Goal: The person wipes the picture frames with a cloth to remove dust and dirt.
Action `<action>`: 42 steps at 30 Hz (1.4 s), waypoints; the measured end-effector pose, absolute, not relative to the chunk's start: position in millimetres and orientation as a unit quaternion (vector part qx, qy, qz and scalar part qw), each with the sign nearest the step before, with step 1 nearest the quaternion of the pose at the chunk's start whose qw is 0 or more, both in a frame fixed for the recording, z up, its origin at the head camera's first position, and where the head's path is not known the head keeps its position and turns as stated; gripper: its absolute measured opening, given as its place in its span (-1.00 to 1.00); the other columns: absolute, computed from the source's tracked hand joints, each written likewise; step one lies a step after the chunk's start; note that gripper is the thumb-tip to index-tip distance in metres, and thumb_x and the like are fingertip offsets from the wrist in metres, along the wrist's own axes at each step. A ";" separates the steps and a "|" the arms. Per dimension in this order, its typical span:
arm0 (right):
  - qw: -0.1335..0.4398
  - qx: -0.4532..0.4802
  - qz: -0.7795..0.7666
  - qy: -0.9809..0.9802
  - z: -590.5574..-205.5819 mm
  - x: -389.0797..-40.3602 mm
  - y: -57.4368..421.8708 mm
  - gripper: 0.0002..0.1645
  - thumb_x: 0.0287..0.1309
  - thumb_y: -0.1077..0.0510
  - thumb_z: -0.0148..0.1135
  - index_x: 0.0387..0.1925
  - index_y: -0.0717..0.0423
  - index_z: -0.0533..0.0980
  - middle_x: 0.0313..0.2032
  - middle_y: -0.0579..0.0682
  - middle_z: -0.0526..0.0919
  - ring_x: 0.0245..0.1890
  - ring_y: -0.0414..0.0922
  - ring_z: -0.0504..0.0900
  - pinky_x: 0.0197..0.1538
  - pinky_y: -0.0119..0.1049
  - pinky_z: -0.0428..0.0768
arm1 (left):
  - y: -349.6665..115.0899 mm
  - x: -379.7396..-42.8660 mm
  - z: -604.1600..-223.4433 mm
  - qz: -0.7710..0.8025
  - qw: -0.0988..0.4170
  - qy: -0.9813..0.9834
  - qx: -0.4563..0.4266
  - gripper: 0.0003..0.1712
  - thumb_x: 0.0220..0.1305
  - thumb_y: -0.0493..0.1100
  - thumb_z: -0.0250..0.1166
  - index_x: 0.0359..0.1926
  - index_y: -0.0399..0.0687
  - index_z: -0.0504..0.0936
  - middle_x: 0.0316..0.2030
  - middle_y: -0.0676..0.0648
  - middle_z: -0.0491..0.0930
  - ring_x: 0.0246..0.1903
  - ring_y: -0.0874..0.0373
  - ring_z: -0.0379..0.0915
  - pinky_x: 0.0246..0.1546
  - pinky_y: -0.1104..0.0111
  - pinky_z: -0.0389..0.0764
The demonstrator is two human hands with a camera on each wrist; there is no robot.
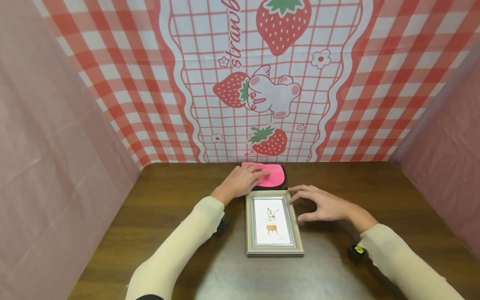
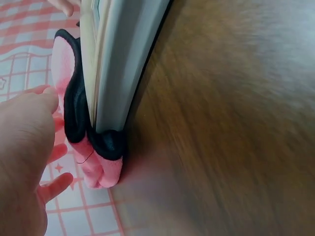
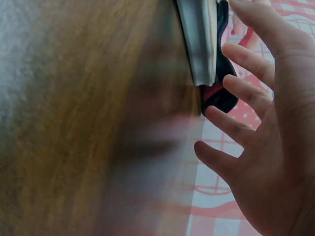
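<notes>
A picture frame [image 1: 274, 250] with a pale silver-grey border lies face up on the table, showing a print of a potted plant [image 1: 271, 221]. Behind its far edge is a folded pink cloth piece with black edging [image 1: 275, 175], also seen against the frame's end in the left wrist view. My left hand [image 1: 241, 180] is over the left part of the pink piece, fingers loosely extended; whether they touch it, I cannot tell. At the frame's far right corner, my right hand [image 1: 322, 204] has its fingers spread, thumb close to the side edge and nothing held.
The brown wooden table [image 1: 168, 196] runs back to a red checked strawberry cloth [image 1: 240, 121]. Pink drapes [image 1: 63, 166] hang at both sides. A dark wrist camera [image 1: 356, 252] sits under the right sleeve.
</notes>
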State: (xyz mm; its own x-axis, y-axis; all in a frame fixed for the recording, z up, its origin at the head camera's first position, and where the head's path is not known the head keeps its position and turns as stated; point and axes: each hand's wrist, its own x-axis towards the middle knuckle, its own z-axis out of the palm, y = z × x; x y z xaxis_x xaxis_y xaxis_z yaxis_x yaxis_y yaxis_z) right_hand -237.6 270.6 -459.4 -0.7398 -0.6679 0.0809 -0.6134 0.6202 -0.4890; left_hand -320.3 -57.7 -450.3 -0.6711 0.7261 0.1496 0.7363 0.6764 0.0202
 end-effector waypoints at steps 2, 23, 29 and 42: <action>0.046 -0.353 -0.251 0.900 -458.8 -239.0 272.2 -0.42 0.28 -0.20 0.63 0.27 -0.19 0.70 0.57 0.17 0.56 0.50 0.28 0.53 0.40 0.44 0.57 | -61.9 -316.0 -448.7 -0.042 0.076 -0.909 -0.407 -0.48 0.78 0.04 0.16 0.62 0.22 0.55 0.59 -0.08 0.57 0.58 -0.08 0.50 0.25 -0.05 0.74; 0.001 -0.333 -0.255 0.908 -462.2 -253.0 271.7 -0.46 0.28 -0.13 0.64 0.24 -0.16 0.73 0.55 0.13 0.60 0.52 0.24 0.52 0.47 0.46 0.53 | -131.5 -270.7 -449.8 -0.141 0.110 -0.908 -0.379 -0.50 0.70 -0.05 0.28 0.53 0.01 0.64 0.54 -0.26 0.60 0.54 -0.35 0.52 0.35 -0.33 0.66; -0.014 -0.338 -0.249 0.907 -459.9 -257.1 265.9 -0.31 0.29 -0.12 0.62 0.41 -0.14 0.67 0.53 0.15 0.62 0.53 0.27 0.52 0.47 0.51 0.53 | -146.0 -254.0 -453.6 -0.155 0.084 -0.915 -0.364 -0.49 0.71 -0.01 0.27 0.53 -0.02 0.63 0.57 -0.26 0.56 0.58 -0.33 0.48 0.42 -0.34 0.61; -0.030 -0.350 -0.253 0.901 -452.2 -277.9 248.4 -0.24 0.26 -0.05 0.64 0.45 -0.06 0.64 0.52 0.17 0.61 0.60 0.33 0.42 0.52 0.55 0.45 | -162.9 -225.4 -459.0 -0.189 0.076 -0.911 -0.358 -0.51 0.69 -0.06 0.30 0.50 -0.04 0.65 0.56 -0.27 0.57 0.54 -0.29 0.53 0.41 -0.35 0.61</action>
